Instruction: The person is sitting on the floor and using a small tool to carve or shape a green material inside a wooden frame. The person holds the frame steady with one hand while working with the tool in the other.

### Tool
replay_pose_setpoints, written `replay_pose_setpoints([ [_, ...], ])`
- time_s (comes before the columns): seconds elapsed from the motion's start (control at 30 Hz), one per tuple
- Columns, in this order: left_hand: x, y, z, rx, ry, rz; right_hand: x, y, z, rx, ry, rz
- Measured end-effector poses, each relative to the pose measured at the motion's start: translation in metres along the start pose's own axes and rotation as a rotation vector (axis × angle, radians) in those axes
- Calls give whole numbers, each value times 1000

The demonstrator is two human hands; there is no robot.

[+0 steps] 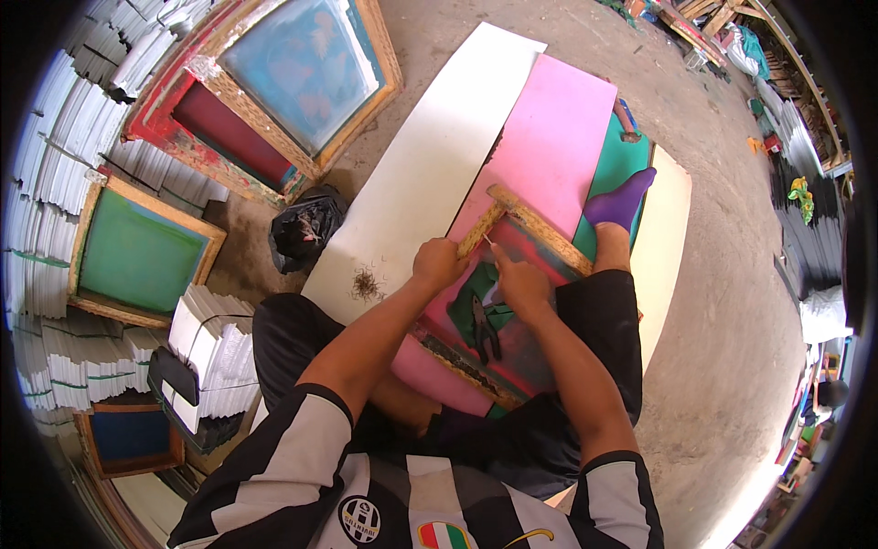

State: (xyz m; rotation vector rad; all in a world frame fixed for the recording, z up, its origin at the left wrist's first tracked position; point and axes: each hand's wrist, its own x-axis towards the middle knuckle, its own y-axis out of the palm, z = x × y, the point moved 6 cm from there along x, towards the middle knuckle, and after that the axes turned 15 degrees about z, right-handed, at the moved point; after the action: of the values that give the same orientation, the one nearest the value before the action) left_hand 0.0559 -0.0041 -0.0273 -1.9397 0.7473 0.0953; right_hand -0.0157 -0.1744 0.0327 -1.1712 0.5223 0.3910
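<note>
A worn wooden frame (546, 240) lies tilted across my lap, red and dark paint on its inner face. My left hand (439, 265) is closed around the frame's left bar close to the far corner. My right hand (523, 285) is closed on a thin tool (488, 240), whose tip points at the bar by that corner; its handle is hidden in the fingers, so I cannot tell its exact kind. Dark-handled pliers (485, 331) rest within the frame, below my right hand. Left of my left forearm, a small heap of bent staples (367, 285) sits on the white sheet (425, 156).
Pink (553, 128) and green (617, 156) sheets lie beneath me, with a hammer (627, 123) at their far edge. My purple-socked foot (622, 201) is to the right. Painted screen frames (315, 69), a black plastic bag (308, 224) and stacked white sheets (215, 357) stand left.
</note>
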Motion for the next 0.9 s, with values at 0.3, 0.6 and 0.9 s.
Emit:
replay_pose_setpoints([
  [0.3, 2, -6, -11, 54, -26, 63, 43, 45, -45, 456, -286, -139],
  [0.6, 2, -3, -11, 55, -18, 76, 39, 39, -50, 281, -269, -230],
  [0.9, -1, -9, -11, 32, -23, 80, 37, 33, -43, 414, -265, -149],
])
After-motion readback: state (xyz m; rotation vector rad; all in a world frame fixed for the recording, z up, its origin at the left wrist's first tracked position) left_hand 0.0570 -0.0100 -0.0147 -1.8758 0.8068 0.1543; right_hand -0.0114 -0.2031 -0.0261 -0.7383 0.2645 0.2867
